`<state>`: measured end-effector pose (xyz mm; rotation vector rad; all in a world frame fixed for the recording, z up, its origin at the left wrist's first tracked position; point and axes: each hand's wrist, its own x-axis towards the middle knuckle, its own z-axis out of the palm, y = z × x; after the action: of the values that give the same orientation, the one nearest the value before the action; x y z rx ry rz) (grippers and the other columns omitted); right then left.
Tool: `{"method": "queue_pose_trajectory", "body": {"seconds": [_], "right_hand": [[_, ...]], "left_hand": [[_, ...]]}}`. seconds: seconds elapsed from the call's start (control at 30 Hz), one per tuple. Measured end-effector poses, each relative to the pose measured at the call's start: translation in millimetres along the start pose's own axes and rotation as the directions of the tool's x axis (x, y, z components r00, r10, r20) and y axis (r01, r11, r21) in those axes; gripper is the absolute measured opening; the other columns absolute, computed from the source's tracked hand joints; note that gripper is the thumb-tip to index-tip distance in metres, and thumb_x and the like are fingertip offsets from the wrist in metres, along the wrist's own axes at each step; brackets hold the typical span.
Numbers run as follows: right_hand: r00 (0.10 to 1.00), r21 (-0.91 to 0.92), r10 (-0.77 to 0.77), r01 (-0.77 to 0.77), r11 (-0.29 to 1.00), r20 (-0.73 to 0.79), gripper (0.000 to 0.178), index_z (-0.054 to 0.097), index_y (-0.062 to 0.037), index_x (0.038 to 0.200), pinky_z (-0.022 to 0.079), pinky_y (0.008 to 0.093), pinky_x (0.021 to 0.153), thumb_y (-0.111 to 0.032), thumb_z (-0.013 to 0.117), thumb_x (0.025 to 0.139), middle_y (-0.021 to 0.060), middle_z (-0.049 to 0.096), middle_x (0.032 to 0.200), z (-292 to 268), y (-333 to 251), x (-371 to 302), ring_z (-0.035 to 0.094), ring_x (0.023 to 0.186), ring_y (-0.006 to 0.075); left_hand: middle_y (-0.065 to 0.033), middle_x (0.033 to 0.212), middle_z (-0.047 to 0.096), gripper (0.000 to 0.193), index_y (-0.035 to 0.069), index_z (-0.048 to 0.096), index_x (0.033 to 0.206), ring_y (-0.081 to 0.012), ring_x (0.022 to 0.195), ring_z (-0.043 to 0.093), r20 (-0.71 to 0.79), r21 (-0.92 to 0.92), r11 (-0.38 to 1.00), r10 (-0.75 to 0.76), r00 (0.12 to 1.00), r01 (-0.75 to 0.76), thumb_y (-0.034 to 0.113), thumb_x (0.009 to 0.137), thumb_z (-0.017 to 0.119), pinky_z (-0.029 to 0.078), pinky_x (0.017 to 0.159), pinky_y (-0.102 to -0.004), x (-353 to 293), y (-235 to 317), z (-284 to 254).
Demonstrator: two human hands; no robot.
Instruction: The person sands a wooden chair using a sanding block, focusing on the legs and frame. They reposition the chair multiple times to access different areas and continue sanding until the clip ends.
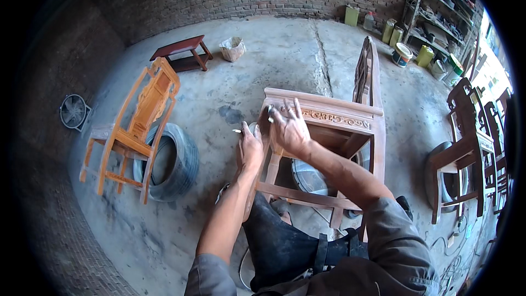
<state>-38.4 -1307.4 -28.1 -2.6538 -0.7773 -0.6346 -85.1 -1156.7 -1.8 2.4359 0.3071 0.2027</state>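
Observation:
An unvarnished wooden chair [323, 98], lying tipped so its carved apron faces me, stands right in front of my body. My left hand [251, 148] is at the chair's left leg, fingers bent, and a thin white stick like a cigarette [236, 131] pokes out from them. Over the left end of the carved apron [335, 118] is my right hand [290, 131]. Its thumb and forefinger are pinched at the corner by a small dark piece [270, 109], while other fingers stretch out over the wood. What that piece is cannot be made out.
At left, a varnished chair [139, 120] stands by a tyre [186, 161]; a fan [74, 112] is beyond. A low dark red table [183, 52] and a sack-like bin [233, 49] are behind. Several dark chairs [466, 153] stand right, with cables [452, 252] on the floor.

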Motion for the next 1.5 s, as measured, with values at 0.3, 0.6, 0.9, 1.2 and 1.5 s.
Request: {"method": "queue_pose_trajectory", "body": {"seconds": [0.3, 0.6, 0.9, 1.2, 1.5], "right_hand": [[0.994, -0.065, -0.069, 0.075, 0.995, 0.080, 0.061, 0.035, -0.0067, 0.150, 0.008, 0.0635, 0.119, -0.025, 0.048, 0.094, 0.0069, 0.040, 0.154, -13.1, 7.8, 6.1, 0.022, 0.144, 0.0501], [0.929, -0.116, -0.114, 0.164, 0.980, 0.351, 0.047, 0.050, -0.0192, 0.143, 0.012, 0.0643, 0.118, -0.036, 0.045, 0.100, -0.0032, 0.032, 0.159, -8.7, 39.8, 55.6, 0.018, 0.148, 0.0444], [0.949, -0.019, -0.201, 0.212, 0.977, 0.245, 0.048, 0.051, -0.0202, 0.143, 0.014, 0.0639, 0.117, -0.037, 0.047, 0.097, -0.0001, 0.036, 0.157, 13.2, 36.9, 47.1, 0.019, 0.147, 0.0432], [0.855, -0.069, -0.446, 0.478, 0.876, 0.265, 0.045, 0.059, -0.0163, 0.132, 0.015, 0.0690, 0.115, -0.036, 0.051, 0.093, 0.0048, 0.038, 0.155, -10.1, -20.1, 0.7, 0.029, 0.144, 0.0418], [0.811, 0.169, -0.528, 0.501, 0.849, 0.252, 0.057, 0.047, -0.0100, 0.145, 0.017, 0.0657, 0.116, -0.017, 0.053, 0.088, 0.0107, 0.037, 0.155, -40.9, -89.1, -65.2, 0.029, 0.143, 0.0432]], "left_hand": [[-0.0340, 0.118, 0.060, 0.057, -0.004, 0.039, 0.143, -0.0486, 0.107, 0.060, -0.006, 0.001, 1.000, -0.026, 1.000, 0.026, 0.036, 0.102, 0.045, 0.049, 0.089, -0.0523, 0.0, -0.1, -1.5], [-0.0317, 0.124, 0.059, 0.057, -0.004, 0.039, 0.143, -0.0471, 0.109, 0.060, -0.027, -0.026, 1.000, -0.013, 1.000, 0.013, 0.035, 0.102, 0.046, 0.049, 0.091, -0.0505, -0.1, 4.9, 5.3], [-0.0321, 0.132, 0.054, 0.058, -0.006, 0.037, 0.143, -0.0452, 0.114, 0.057, -0.083, -0.067, 0.998, 0.017, 0.996, -0.022, 0.035, 0.103, 0.044, 0.048, 0.094, -0.0493, 6.1, -13.5, 18.2], [-0.0241, 0.137, 0.055, 0.053, 0.000, 0.039, 0.144, -0.0373, 0.126, 0.054, -0.143, -0.266, 0.962, -0.110, 0.984, 0.069, 0.034, 0.104, 0.042, 0.043, 0.106, -0.0416, -0.7, -42.0, 8.7], [-0.0170, 0.149, 0.044, 0.049, 0.003, 0.032, 0.149, -0.0266, 0.114, 0.063, -0.071, -0.752, 0.653, -0.213, 0.974, 0.088, 0.029, 0.108, 0.037, 0.059, 0.071, -0.0269, -154.2, -164.6, -85.9]]}}
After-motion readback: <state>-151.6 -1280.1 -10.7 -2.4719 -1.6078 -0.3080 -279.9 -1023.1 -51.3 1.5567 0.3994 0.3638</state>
